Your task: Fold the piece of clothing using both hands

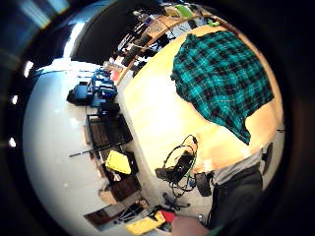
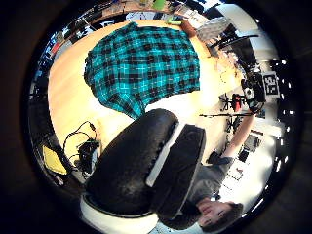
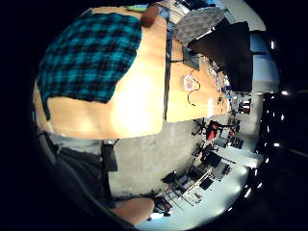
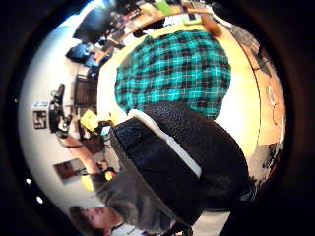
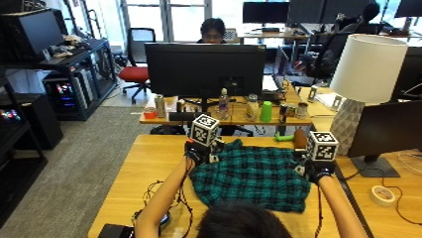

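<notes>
The teal-and-black plaid cloth garment (image 5: pixel 252 175) lies spread flat on the light wooden table (image 5: pixel 153 163). The left hand (image 5: pixel 198 151) is raised at its left edge and the right hand (image 5: pixel 315 170) at its right edge; whether either hand's fingers grip the cloth cannot be told.

We see wooden table (image 5: pixel 151 163) on grey carpet (image 5: pixel 66 158), black monitor (image 5: pixel 204 69) on desk behind, white lamp (image 5: pixel 366 67) right, red chair (image 5: pixel 135 74), windows at back.
</notes>
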Available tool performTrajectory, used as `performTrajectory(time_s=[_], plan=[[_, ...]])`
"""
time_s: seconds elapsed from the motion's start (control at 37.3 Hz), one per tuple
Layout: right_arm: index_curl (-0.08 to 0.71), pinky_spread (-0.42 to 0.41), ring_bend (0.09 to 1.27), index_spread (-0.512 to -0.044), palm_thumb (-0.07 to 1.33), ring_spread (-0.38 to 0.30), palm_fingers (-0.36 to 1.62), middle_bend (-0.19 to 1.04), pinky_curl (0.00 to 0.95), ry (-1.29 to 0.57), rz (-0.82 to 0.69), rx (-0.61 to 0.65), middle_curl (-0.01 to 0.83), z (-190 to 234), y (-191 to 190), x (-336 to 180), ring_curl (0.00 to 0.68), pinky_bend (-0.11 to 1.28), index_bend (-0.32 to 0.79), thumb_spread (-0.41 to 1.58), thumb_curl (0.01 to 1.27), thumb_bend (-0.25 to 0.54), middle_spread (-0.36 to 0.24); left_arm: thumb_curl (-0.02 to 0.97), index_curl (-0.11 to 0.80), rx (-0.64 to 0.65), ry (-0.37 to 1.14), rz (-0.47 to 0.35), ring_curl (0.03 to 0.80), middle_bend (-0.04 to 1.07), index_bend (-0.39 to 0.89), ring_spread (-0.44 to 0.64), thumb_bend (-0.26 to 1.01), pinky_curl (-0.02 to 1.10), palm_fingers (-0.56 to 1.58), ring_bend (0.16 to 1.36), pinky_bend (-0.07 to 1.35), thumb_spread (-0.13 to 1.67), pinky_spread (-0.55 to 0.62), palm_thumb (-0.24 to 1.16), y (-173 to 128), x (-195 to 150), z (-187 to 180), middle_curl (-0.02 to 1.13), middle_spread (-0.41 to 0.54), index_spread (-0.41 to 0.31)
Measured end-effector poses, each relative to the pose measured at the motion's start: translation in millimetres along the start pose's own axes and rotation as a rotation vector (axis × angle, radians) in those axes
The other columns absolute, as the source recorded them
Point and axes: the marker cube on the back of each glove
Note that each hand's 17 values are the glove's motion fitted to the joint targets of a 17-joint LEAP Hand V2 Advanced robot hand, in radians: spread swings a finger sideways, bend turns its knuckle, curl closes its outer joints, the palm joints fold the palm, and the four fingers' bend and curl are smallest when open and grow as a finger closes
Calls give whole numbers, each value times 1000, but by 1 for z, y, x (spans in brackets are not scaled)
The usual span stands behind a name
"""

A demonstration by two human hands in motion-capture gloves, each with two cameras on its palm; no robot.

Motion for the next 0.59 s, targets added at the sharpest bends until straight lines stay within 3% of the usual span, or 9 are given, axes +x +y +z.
performTrajectory(time_s=[0.11, 0.24, 0.59], plan=[[104, 147, 293, -245, 146, 42, 333, 204, 120, -3, 6, -5, 89, 0, 5, 2, 95, 345, 186, 609, 34, 74, -52, 33, 32, -6, 6, 4, 116, 171, 89, 199, -32, 107, 110, 476, 359, 522, 267, -31, 1, 0, 0, 62, 91, -63], [154, 186, 304, -306, 157, 55, 312, 197, 166, 7, 20, -21, 136, 2, 11, 8, 134, 348, 173, 830, 56, 61, -66, 60, 63, -20, 6, -1, 159, 178, 114, 261, -42, 154, 62, 541, 396, 695, 348, -44, -2, -2, 3, 99, 120, -79], [212, 221, 357, -352, 172, 63, 342, 199, 230, 25, 5, -50, 219, -21, 11, 6, 198, 349, 141, 1075, 106, 11, -58, 116, 136, -29, -1, -13, 200, 191, 146, 324, -46, 218, 10, 604, 430, 870, 422, -46, 0, -7, 4, 173, 145, -106]])
